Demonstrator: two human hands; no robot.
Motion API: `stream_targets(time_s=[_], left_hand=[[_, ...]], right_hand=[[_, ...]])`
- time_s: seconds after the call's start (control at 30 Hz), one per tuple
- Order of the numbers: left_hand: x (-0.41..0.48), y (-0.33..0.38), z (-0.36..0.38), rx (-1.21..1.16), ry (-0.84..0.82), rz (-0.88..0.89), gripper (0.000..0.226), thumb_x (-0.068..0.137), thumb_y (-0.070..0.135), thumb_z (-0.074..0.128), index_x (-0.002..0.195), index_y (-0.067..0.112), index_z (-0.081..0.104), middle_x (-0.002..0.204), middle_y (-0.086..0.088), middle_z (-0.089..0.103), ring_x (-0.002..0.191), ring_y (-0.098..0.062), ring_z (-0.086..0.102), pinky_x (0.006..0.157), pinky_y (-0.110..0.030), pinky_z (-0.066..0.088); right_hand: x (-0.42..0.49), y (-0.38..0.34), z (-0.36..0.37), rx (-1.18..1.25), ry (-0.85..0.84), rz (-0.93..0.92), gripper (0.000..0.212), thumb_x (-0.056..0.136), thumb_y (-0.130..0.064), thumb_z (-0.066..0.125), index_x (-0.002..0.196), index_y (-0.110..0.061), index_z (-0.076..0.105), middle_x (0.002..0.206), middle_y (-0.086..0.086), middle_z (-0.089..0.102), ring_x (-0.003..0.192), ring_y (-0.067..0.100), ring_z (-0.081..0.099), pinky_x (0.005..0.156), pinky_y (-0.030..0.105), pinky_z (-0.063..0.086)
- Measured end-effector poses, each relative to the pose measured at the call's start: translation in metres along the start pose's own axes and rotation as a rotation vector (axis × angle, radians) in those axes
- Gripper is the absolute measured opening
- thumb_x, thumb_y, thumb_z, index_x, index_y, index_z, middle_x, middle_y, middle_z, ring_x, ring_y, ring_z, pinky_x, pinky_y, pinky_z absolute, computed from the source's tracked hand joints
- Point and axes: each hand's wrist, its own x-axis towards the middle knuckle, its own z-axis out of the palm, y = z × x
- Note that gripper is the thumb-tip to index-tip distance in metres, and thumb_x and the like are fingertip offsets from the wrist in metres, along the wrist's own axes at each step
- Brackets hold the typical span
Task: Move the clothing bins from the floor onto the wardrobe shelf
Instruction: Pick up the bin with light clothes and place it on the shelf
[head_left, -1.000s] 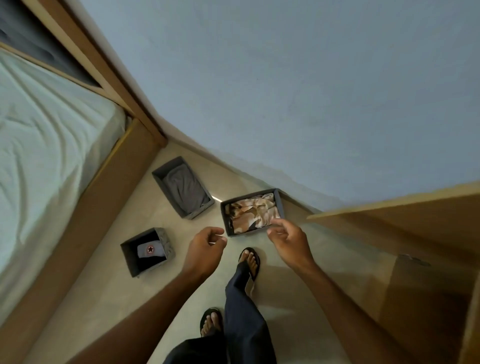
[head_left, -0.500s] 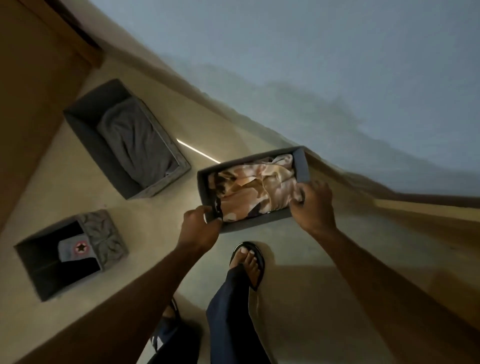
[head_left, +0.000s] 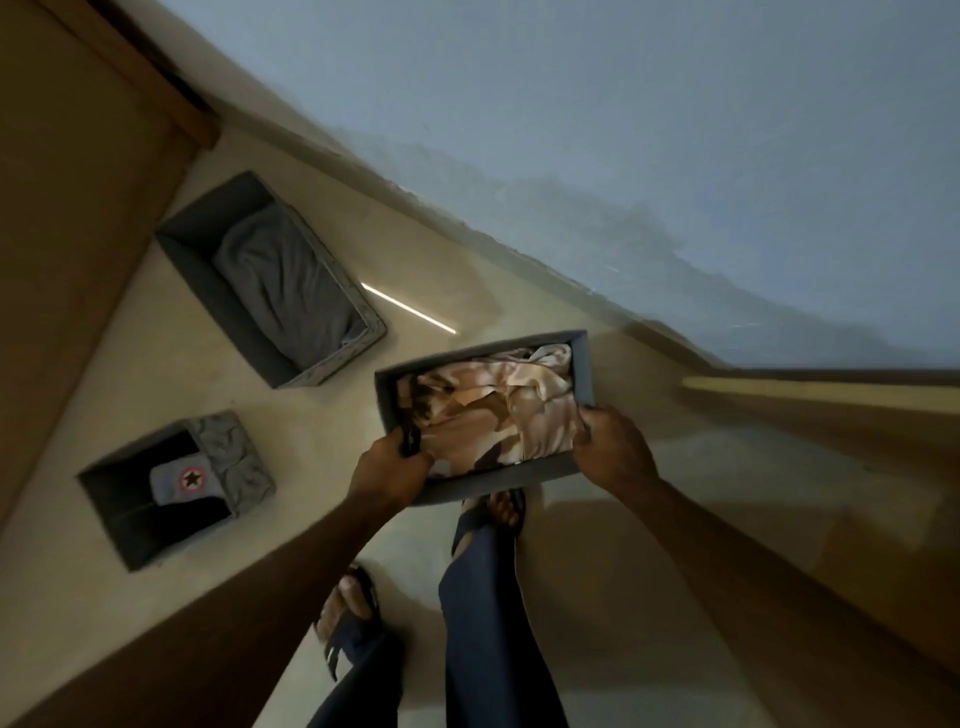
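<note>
While both arms reach down, the left hand (head_left: 387, 467) is closed on the near left corner of the grey bin (head_left: 483, 415) of tan patterned cloth (head_left: 498, 410), and the right hand (head_left: 613, 447) clamps its right end. At ten o'clock from it lies a long bin (head_left: 270, 280) of dark fabric on the floor (head_left: 322, 426); at nine o'clock, a small bin (head_left: 176, 488) shows a star badge (head_left: 191, 479), with no readable writing.
</note>
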Motion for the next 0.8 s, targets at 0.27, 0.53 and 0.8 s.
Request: stream_targets(time_s=[0.27,0.53,0.8], left_hand=[[-0.176,-0.035,-0.075,0.163,-0.084,0.104,0.035,0.086,0.031,0.057,0.12,0.023,0.059,0.115,-0.011,0.066,0.099,-0.029,0.062,0.085,-0.038,0.053],[-0.37,-0.044,-0.145,0.147,-0.039,0.281,0.032,0.086,0.032,0.056,0.116,0.026,0.062,0.108,-0.003,0.068,0.093,-0.019,0.063,0.081,-0.039,0.055],[-0.54,0.015,-0.172,0.303,-0.009,0.656,0.036,0.09,0.035,0.051,0.124,0.029,0.059,0.115,-0.001,0.067,0.099,-0.018,0.063,0.085,-0.038,0.055]], right_hand=[[-0.196,-0.042,-0.036,0.097,-0.012,0.072,0.009,0.085,-0.013,0.049,0.078,-0.009,0.051,0.096,0.019,0.059,0.087,0.039,0.059,0.067,0.036,0.043],[-0.417,-0.09,-0.09,0.236,0.204,0.102,0.037,0.091,-0.018,0.05,0.126,-0.014,0.058,0.124,0.006,0.063,0.11,0.027,0.061,0.088,0.033,0.052],[-0.609,-0.077,-0.182,0.388,0.575,0.16,0.04,0.093,-0.006,0.051,0.132,-0.01,0.056,0.127,0.011,0.064,0.113,0.028,0.061,0.09,0.035,0.053]])
